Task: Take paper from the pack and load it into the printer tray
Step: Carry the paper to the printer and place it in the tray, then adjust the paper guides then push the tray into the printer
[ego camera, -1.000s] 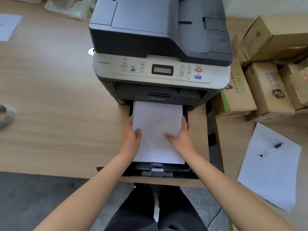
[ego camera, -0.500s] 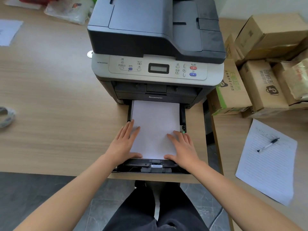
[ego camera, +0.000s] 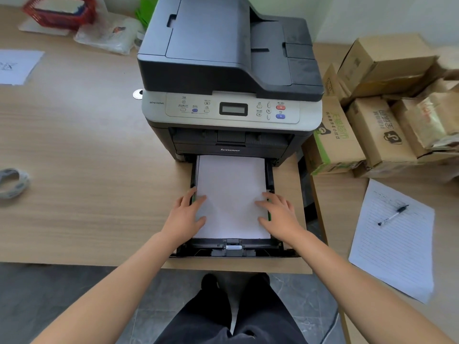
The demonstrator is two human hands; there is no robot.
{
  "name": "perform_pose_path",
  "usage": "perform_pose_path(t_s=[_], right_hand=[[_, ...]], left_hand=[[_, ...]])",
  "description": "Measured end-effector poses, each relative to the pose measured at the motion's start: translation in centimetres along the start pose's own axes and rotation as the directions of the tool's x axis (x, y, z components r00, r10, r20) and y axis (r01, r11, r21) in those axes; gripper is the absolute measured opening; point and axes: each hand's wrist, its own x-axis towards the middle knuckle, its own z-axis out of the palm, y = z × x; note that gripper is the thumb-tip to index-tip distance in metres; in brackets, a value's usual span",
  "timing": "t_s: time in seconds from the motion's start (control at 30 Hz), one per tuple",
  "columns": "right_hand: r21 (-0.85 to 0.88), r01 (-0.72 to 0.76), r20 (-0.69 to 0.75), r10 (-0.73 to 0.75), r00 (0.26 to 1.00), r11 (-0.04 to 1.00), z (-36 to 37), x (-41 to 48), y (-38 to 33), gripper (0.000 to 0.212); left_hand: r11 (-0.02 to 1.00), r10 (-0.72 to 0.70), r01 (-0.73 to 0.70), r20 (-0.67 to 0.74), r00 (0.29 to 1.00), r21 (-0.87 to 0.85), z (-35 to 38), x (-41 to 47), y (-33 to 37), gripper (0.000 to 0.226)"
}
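A grey and black printer (ego camera: 231, 78) stands on the wooden desk. Its black paper tray (ego camera: 233, 249) is pulled out toward me. A white stack of paper (ego camera: 231, 194) lies flat inside the tray. My left hand (ego camera: 185, 216) rests on the stack's left edge, fingers spread over the tray's left side. On the right edge lies my right hand (ego camera: 279, 214), its fingers flat as well. Neither hand grips the paper. No paper pack is in view.
Cardboard boxes (ego camera: 380, 112) pile up to the right of the printer. A lined sheet (ego camera: 395, 239) with a pen (ego camera: 393, 214) lies on the lower table at right. A tape roll (ego camera: 12, 182) sits at far left, a red basket (ego camera: 59, 12) and a plastic bag (ego camera: 109, 33) at the back.
The paper stack has dropped flat into the tray. My hands slid from on top of the sheet out to its left and right edges. The view tilted up slightly.
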Motion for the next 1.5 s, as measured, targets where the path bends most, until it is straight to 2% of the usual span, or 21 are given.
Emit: perform_pose_path(t_s=[0.07,0.13,0.3,0.4,0.43,0.53,0.6,0.73,0.87,1.0,1.03,1.1,1.17,1.23,1.33,1.4,1.47,1.5], right_hand=[[-0.018,-0.022,-0.043,0.021,0.999,1.000,-0.3,-0.1,0.1,0.054],[-0.125,-0.012,-0.015,0.010,1.000,0.992,-0.2,0.0,0.2,0.055],[-0.211,-0.075,-0.024,0.072,0.997,0.975,-0.2,1.5,-0.7,0.057],[-0.199,-0.166,-0.038,0.162,0.986,0.966,-0.2,2.6,-1.9,0.057],[-0.170,-0.198,-0.043,0.194,0.980,0.965,-0.2,3.0,-2.1,0.057],[-0.076,-0.242,-0.033,0.241,0.970,0.967,-0.5,3.7,-2.3,0.061],[-0.006,-0.254,-0.036,0.254,0.967,0.967,-0.5,3.8,-1.9,0.064],[0.059,-0.220,-0.037,0.222,0.974,0.974,-0.1,2.9,-1.3,0.062],[0.130,-0.208,0.033,0.205,0.978,0.970,0.0,1.7,-0.8,0.062],[0.286,-0.149,0.000,0.155,0.988,0.947,-2.4,-1.8,-2.0,0.044],[0.360,-0.108,0.048,0.097,0.994,0.927,-3.0,-3.1,-2.6,0.034],[0.509,-0.098,0.225,-0.023,0.974,0.855,-4.0,-5.7,-3.3,0.016],[0.560,-0.148,0.366,-0.083,0.927,0.815,-4.5,-7.6,-3.5,0.018],[0.484,-0.185,0.477,-0.080,0.875,0.855,-4.6,-8.6,-3.0,0.024],[0.270,-0.159,0.616,-0.044,0.787,0.950,-4.2,-9.5,-1.7,0.028],[0.230,-0.153,0.576,-0.008,0.818,0.961,-4.0,-9.7,-1.1,0.029],[0.359,-0.267,0.437,0.092,0.895,0.894,-4.6,-9.5,-0.8,0.030],[0.443,-0.296,0.317,0.161,0.935,0.846,-4.8,-8.9,-0.5,0.028]], left_hand=[[0.998,-0.043,0.040,-0.066,0.997,-0.045,-0.3,-0.1,0.3,0.061],[0.996,-0.084,0.085,-0.111,0.990,0.001,-0.4,-0.1,0.5,0.058],[0.971,-0.159,0.178,-0.128,0.979,0.157,-1.0,1.3,1.6,0.037],[0.951,-0.212,0.232,-0.115,0.971,0.203,-1.4,2.5,2.8,0.034],[0.957,-0.227,0.241,-0.102,0.968,0.159,-1.3,3.0,3.0,0.034],[0.939,-0.323,0.316,-0.035,0.946,-0.137,-1.4,4.3,2.8,0.039],[0.914,-0.348,0.331,-0.035,0.937,-0.233,-1.6,4.7,2.1,0.037],[0.947,-0.259,0.246,-0.034,0.965,-0.208,-2.1,3.8,1.0,0.031],[0.984,-0.156,0.161,0.063,0.986,-0.073,-2.5,2.0,0.0,0.051],[0.961,-0.154,0.146,-0.017,0.988,-0.233,-3.7,-2.0,-0.8,0.053],[0.953,-0.119,0.109,-0.017,0.993,-0.282,-3.9,-3.4,-1.2,0.057],[0.939,-0.013,0.050,0.111,0.994,-0.341,-4.3,-6.3,-2.2,0.076],[0.964,0.086,-0.014,0.264,0.961,-0.264,-4.0,-8.4,-3.0,0.100],[0.988,0.151,-0.135,0.242,0.958,-0.081,-2.8,-8.9,-3.9,0.111],[0.980,0.176,-0.184,0.108,0.978,0.071,-2.0,-9.1,-3.8,0.101],[0.987,0.158,-0.160,0.064,0.985,0.027,-2.1,-9.1,-3.5,0.096],[0.990,0.082,-0.079,0.017,0.997,-0.117,-2.4,-8.7,-2.9,0.088],[0.988,0.041,-0.040,0.005,0.999,-0.148,-2.5,-8.3,-2.6,0.088]])
